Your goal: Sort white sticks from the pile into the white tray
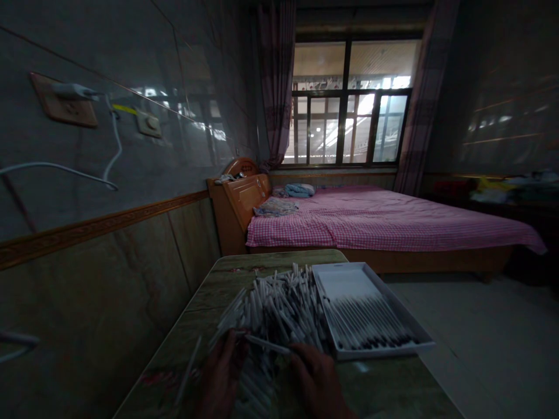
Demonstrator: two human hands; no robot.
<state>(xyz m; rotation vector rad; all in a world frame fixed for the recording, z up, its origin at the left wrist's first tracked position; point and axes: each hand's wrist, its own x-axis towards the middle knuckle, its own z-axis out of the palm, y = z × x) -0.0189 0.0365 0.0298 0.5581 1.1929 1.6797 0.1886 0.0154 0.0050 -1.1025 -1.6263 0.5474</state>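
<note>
One slim white stick (pixel 267 344), straight and smooth-looking, is located above the near part of the table, spanning the gap between the two hands. The left hand (pixel 220 372) is pinched on its left end; the right hand (pixel 317 378) is closed with thumb and finger on its right end. The hands are apart, joined only by the stick. Directly beyond lies a loose pile (pixel 282 308) of similar slender white and grey sticks, crossed at many angles. Right of the pile is a shallow rectangular white tray (pixel 425 344) with thin raised walls; inside, a row of sticks (pixel 371 320) lies side by side, dark ends toward the near wall. Any lettering on the sticks is too small and dim to read. A single stick lies apart, left of the left hand. The table (pixel 205 285) has a rounded far corner, a pale edge and a streaked green-brown surface with reddish patches. Beyond it stands a bed with a pink checked cloth bedspread (pixel 371 224) and a panelled, glossy brown wooden headboard (pixel 236 201). Glossy grey tiles cover the left wall (pixel 131 46).
</note>
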